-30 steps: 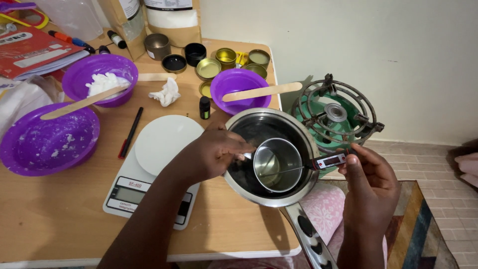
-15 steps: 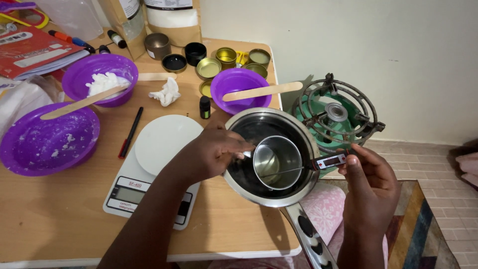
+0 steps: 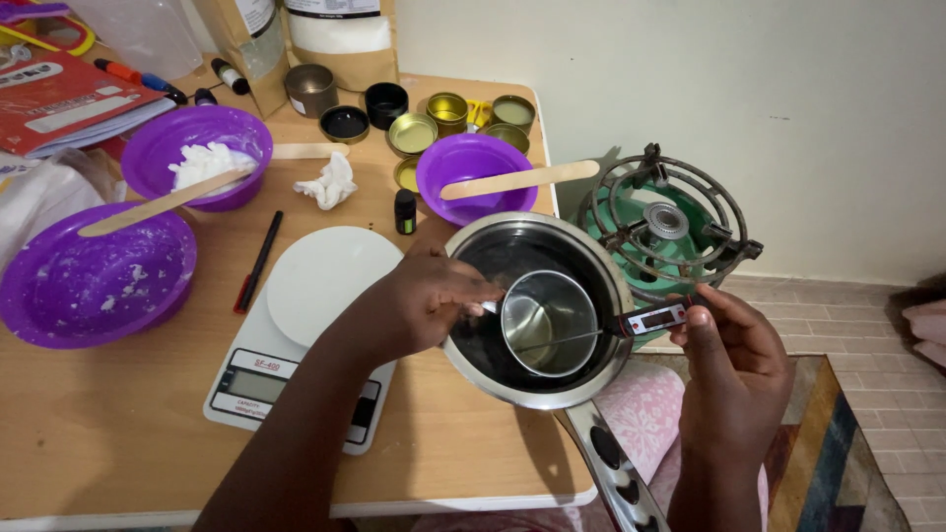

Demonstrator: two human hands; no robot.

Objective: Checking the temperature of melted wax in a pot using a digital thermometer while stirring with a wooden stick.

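At the far left of your worktop [image 3: 118,433] sits a large purple bowl [image 3: 94,276] flecked with white residue; behind it a smaller purple bowl [image 3: 202,148] holds white flakes, and a wooden stirring stick [image 3: 163,202] lies across from one bowl to the other; a black-and-red pen [image 3: 258,261] rests just beside the white kitchen scale [image 3: 305,325], whose round platform is bare; behind the scale lie a crumpled tissue [image 3: 330,182] and a small dark bottle [image 3: 405,211]; further back stands a cluster of small round tins [image 3: 448,113], some gold, some dark; a third purple bowl [image 3: 473,172] carries another wooden stick [image 3: 517,179] across its rim; your left hand [image 3: 429,300] is curled closed, fingers pinching the handle of the small steel pitcher [image 3: 547,320], which stands upright inside the large steel saucepan [image 3: 537,310] at the worktop's right edge; your right hand [image 3: 734,360] holds the digital probe thermometer [image 3: 650,318] by its head between thumb and fingertips, with the thin probe reaching down into the pitcher; beyond the saucepan, off the worktop, stands a green gas burner [image 3: 665,222] with a dark ring grate.
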